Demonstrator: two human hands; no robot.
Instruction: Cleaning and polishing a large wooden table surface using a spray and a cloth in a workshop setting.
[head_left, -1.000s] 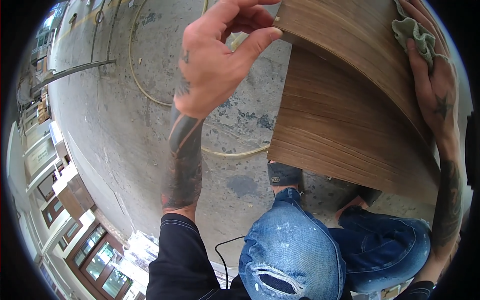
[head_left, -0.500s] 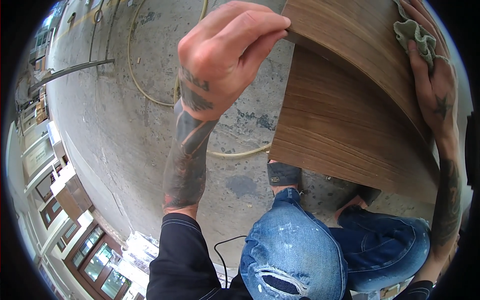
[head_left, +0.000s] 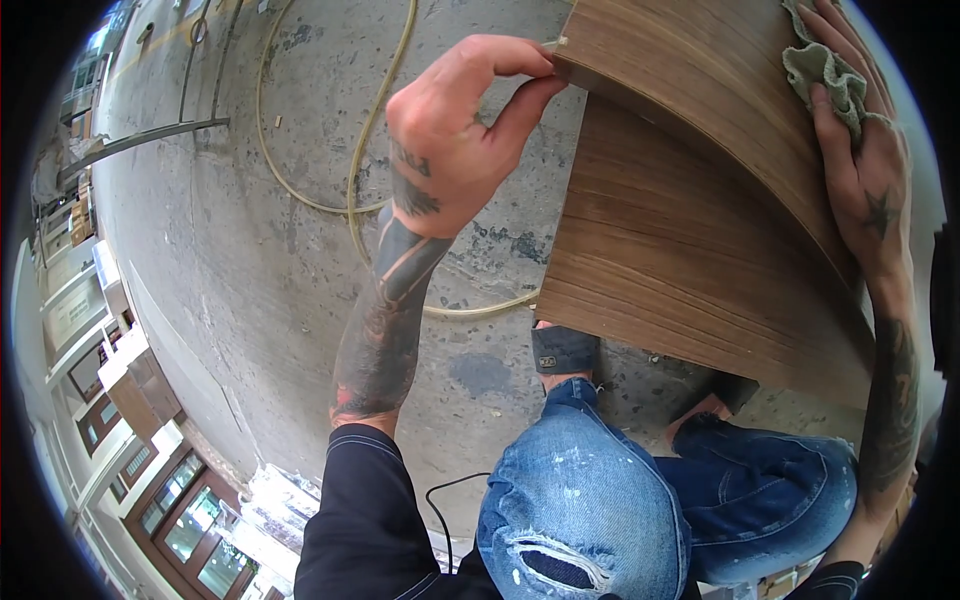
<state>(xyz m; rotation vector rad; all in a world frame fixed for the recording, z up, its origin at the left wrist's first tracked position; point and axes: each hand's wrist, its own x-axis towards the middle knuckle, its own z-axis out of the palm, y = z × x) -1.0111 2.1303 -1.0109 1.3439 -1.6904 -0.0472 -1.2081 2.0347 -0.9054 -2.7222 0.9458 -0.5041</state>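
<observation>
A brown wood-grain panel with a curved-looking long edge is at the upper right. My left hand is at its left corner, thumb and forefinger pinched together against the edge. Whatever lies between those fingertips is too small to make out. On the far right my right hand rests along the panel with a crumpled grey-green cloth under its fingers and thumb. Beneath the upper panel a second wood-grain panel slants down toward my feet.
My bent knee in torn blue jeans is close below the panels, and a dark shoe stands by the lower one. A pale yellow hose loops over the concrete floor. Stacked boxes stand at the left.
My left hand has shifted slightly down and right, its wrist turning, while the fingertips stay at the panel's corner. My right hand and the cloth have barely moved.
</observation>
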